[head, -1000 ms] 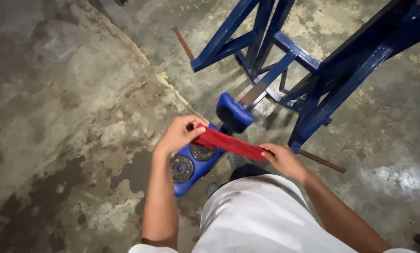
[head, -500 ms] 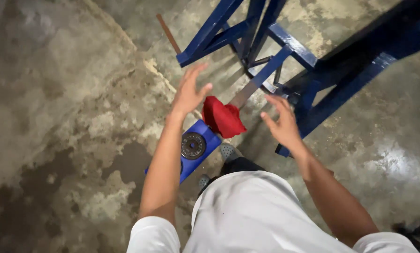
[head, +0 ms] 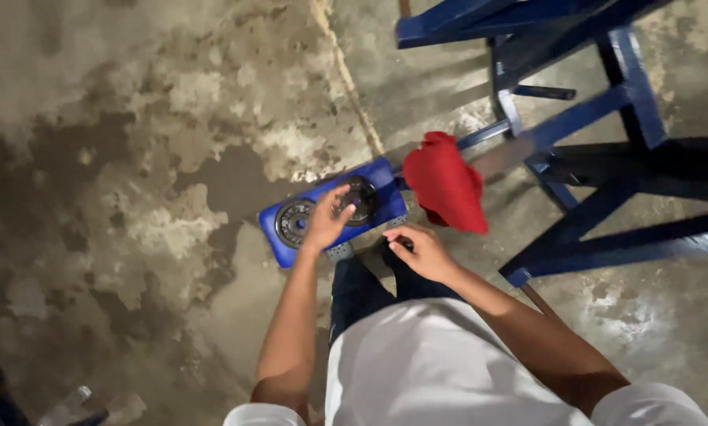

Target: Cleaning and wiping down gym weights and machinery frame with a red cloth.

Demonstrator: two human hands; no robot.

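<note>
While both hands work low over the floor, these lines run outward from them.

Left hand: the left hand (head: 328, 222) is spread open, fingers splayed, resting on the right-hand dark round disc (head: 359, 200) of the blue plate (head: 279, 244); it grips nothing.

Right hand: the right hand (head: 417, 251) is curled loosely just beside the plate's near corner; whether it pinches something small I cannot tell, since the fingertips are blurred.

Plate: it lies flat on the stained concrete floor (head: 133, 158), holding two round discs, the left disc (head: 295, 222) uncovered.

Red cloth: the red cloth (head: 446, 189) hangs draped over a bar of the blue metal frame (head: 575, 126), just beyond the right hand and apart from both hands.

Risk, cloth: loosely draped, it could slide off onto the dirty floor if the frame is knocked.

Risk, plate: pressing on one disc with an open palm could tilt or skid the plate on the uneven concrete.

Risk, posture: leaning this near the frame's legs, a forearm could strike the steel.
</note>
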